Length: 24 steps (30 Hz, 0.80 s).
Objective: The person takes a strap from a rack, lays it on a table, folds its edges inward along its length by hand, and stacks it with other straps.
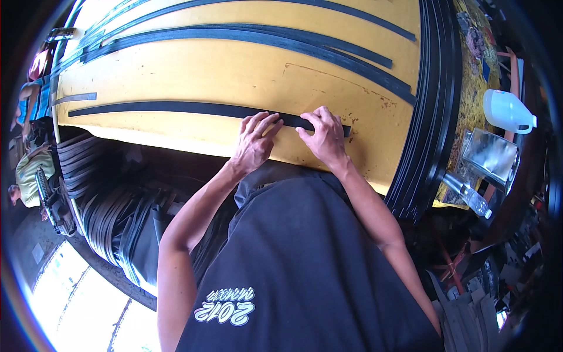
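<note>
Left hand point(256, 136) and right hand point(325, 135), fingers narrowly curled, touch the black strip point(176, 107) beneath.

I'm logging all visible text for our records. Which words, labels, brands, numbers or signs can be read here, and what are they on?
"2012", on the shirt.
Smaller lettering beside that number: too blurred to read with certainty.
Jug and bottle: any print is too small to read.
</note>
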{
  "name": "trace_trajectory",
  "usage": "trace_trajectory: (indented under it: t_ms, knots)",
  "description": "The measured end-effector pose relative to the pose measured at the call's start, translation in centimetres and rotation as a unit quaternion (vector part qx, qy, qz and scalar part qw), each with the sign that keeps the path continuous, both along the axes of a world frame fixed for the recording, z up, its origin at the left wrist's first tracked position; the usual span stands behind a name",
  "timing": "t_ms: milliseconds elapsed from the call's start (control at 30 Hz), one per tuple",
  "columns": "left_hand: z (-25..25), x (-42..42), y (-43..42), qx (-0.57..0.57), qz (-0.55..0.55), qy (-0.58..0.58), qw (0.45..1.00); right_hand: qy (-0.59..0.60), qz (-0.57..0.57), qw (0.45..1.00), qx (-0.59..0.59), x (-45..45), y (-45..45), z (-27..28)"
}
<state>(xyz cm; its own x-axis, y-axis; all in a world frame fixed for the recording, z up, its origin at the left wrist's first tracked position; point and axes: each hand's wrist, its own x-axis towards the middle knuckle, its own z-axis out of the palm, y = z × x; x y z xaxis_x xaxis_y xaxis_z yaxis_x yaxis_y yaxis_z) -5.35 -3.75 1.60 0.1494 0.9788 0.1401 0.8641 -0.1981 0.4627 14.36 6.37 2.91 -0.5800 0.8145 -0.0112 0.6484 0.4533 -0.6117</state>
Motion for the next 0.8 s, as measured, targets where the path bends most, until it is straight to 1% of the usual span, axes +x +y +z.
trace_trajectory:
  t_ms: [367,533,700,800]
  knots:
    - [0.0,1.0,0.5,-0.006,-0.018,0.015,1.0,0.01,0.005,1.0,0.0,0.2,0.1,-0.1]
    - [0.2,1.0,0.5,-0.012,-0.027,0.041,0.999,0.002,0.01,1.0,0.023,2.3,0.6,0.3]
    - [0.2,1.2,0.5,-0.027,-0.025,0.058,0.998,-0.01,0.011,1.0,0.0,4.3,1.0,0.3]
    - [0.1,1.1,0.6,-0.016,-0.027,0.054,0.998,-0.015,0.008,1.0,0.002,4.8,1.0,0.4]
